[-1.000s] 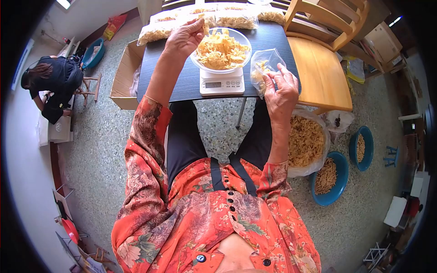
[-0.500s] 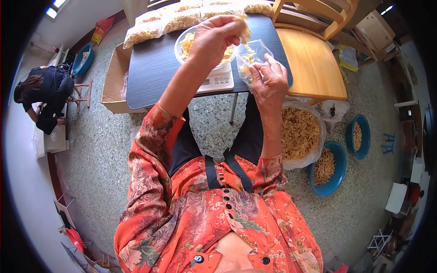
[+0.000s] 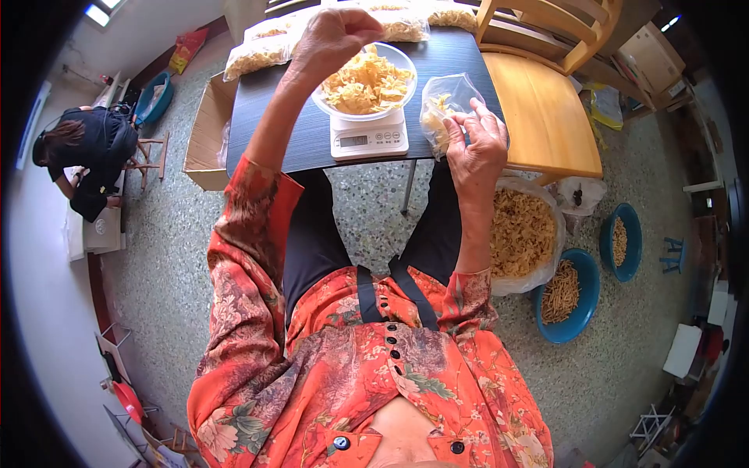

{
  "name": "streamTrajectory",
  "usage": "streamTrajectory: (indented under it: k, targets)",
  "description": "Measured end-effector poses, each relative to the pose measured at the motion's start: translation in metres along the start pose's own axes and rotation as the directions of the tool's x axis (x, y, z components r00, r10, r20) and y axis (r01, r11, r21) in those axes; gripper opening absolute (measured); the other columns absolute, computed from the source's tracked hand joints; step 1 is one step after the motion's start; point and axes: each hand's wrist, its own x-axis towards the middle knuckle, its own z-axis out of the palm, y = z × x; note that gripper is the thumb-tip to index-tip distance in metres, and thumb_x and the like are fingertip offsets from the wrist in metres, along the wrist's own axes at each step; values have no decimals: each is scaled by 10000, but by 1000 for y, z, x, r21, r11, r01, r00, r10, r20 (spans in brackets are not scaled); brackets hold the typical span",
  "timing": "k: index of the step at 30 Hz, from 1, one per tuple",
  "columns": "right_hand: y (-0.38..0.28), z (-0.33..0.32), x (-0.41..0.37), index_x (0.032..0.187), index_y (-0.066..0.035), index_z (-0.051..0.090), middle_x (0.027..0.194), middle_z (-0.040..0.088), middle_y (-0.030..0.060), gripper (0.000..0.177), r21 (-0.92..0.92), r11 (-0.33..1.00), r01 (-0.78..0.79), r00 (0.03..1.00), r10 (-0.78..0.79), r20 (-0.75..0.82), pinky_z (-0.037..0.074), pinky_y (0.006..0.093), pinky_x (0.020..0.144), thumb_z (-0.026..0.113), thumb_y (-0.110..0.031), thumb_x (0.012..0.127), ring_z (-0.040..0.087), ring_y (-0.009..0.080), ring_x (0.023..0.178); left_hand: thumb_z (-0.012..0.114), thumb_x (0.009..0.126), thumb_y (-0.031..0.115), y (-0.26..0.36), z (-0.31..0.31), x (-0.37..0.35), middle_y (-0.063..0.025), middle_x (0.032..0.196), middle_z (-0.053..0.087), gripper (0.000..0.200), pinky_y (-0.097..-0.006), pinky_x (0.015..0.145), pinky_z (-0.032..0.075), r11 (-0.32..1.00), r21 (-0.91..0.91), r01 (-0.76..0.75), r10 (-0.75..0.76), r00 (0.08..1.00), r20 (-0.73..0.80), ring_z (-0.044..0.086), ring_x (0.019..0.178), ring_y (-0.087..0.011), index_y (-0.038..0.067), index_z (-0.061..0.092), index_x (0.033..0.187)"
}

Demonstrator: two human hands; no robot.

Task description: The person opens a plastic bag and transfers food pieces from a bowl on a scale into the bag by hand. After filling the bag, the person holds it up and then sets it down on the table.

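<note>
A clear bowl (image 3: pixel 404 64) heaped with crinkled, yellowish dried pieces (image 3: pixel 367 84) rests on a white digital scale (image 3: pixel 369 136). My left hand (image 3: pixel 335 39) is raised above the bowl's left far edge, its thumb and fingers pinched together; whatever they hold, if anything, is hidden. To the right of the scale, my right hand (image 3: pixel 477 140) grips a clear plastic bag (image 3: pixel 446 90) by its side. Some of the same dried pieces lie inside the bag. Its mouth faces away from me.
Filled bags (image 3: pixel 257 56) line the back of the dark table (image 3: pixel 265 125). A wooden chair (image 3: pixel 538 117) stands at right, with a lined tub (image 3: pixel 523 234) of dried pieces and blue basins (image 3: pixel 589 312) on the floor. A person (image 3: pixel 86 152) bends over at far left.
My left hand has moved left from over the bag to above the bowl, and the dried strip it held no longer shows. My right hand and the bag sit slightly lower and further right.
</note>
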Motion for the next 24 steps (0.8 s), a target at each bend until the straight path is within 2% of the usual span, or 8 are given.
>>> streamTrajectory:
  k: [1,4,5,7,8,16,22,24]
  targets:
    - [0,0,0,875,-47,739,1111,688,191,140,3,1000,1,1000,-1,0,499,426,931,785,-110,758,624,340,1056,720,886,123,-17,2,1,-61,939,743,142,-267,729,544,1000,3,1,-1,1000,-2,671,777,-131,62,755,1010]
    - [-2,1,-1,879,-49,742,1113,689,190,144,2,1000,-1,1000,1,8,503,423,925,787,-113,758,626,338,1055,742,809,110,-34,11,-3,-133,962,731,179,-360,826,556,989,144,-36,14,989,149,702,919,-241,86,763,986]
    - [-3,1,-1,881,-50,743,1114,689,187,147,-4,1000,-4,1000,4,10,506,421,921,788,-117,759,627,334,1053,769,793,152,-35,15,-8,-130,1039,716,242,-381,887,532,963,262,-58,10,984,179,680,998,-277,114,756,1032]
    - [-2,1,-1,883,-52,743,1116,689,185,149,-14,1000,-1,1000,1,14,509,418,916,789,-120,759,628,331,1051,774,796,185,-41,26,-11,-111,1105,697,289,-401,926,511,937,331,-112,54,982,180,654,1056,-302,150,743,1082]
    - [-2,1,-1,883,-54,744,1117,690,182,150,-17,1000,5,1000,-5,14,512,416,913,791,-124,758,629,329,1050,763,808,189,-45,30,-13,-95,1137,686,310,-411,937,503,902,417,-109,24,978,205,642,1083,-304,168,730,1115]
    - [0,2,-2,877,-61,751,1125,692,171,154,-35,999,0,1000,1,26,514,407,914,799,-132,750,631,320,1051,731,835,152,-44,40,-15,-121,1094,685,311,-414,934,511,898,418,-137,62,980,189,646,1081,-298,154,714,1146]
    - [-4,4,-2,878,-58,752,1114,696,168,155,-10,1000,-4,999,4,37,514,406,914,800,-125,747,632,318,1051,725,815,92,-51,39,-11,-132,1043,694,244,-410,915,521,888,407,-212,127,966,226,657,1034,-309,110,715,1058]
    - [-4,3,-2,880,-56,752,1107,698,168,154,-20,1000,3,999,-2,42,514,408,914,798,-121,749,633,318,1050,723,803,76,-53,39,-11,-134,999,701,203,-411,895,526,923,327,-203,160,975,154,670,981,-317,76,710,1006]
